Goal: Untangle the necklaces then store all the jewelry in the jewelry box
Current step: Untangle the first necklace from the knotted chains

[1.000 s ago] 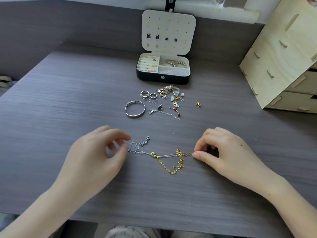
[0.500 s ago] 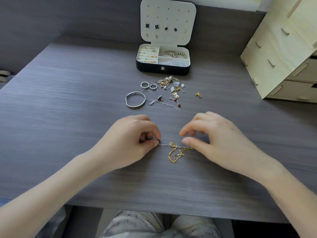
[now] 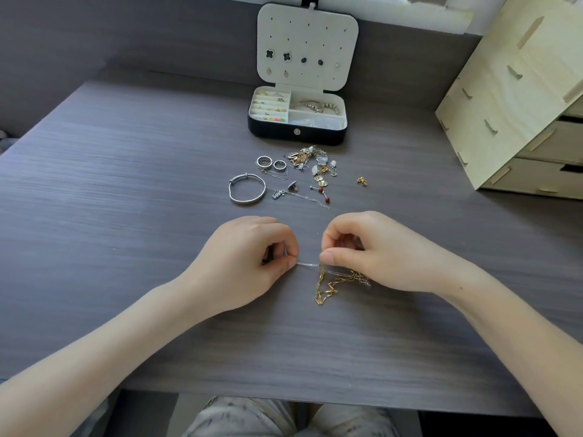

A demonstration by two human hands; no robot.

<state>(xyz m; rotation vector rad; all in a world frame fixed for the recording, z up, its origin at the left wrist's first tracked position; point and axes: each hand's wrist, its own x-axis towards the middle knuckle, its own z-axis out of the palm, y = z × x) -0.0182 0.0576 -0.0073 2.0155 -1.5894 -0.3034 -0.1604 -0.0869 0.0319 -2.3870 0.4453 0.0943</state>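
A thin silver necklace (image 3: 308, 264) runs taut between my two hands at the table's middle. My left hand (image 3: 249, 263) pinches its left end. My right hand (image 3: 375, 250) pinches the tangle where the silver chain meets a gold link necklace (image 3: 326, 287), which hangs in loops below my thumb. The black jewelry box (image 3: 298, 134) stands open at the back, with earrings pinned in its white lid and bracelets and small pieces in its compartments. Loose jewelry lies between box and hands: a silver bangle (image 3: 247, 191), two rings (image 3: 270, 163), a pile of earrings and pendants (image 3: 310, 162).
A wooden drawer unit (image 3: 517, 99) stands at the back right of the grey table (image 3: 126, 216). A small gold earring (image 3: 362, 181) lies apart to the right of the pile. The table's front edge is near my lap.
My hands came together toward the middle. The necklaces, spread wide a second ago, are now gathered, with the silver chain pulled short and taut and the gold one bunched under my right hand.
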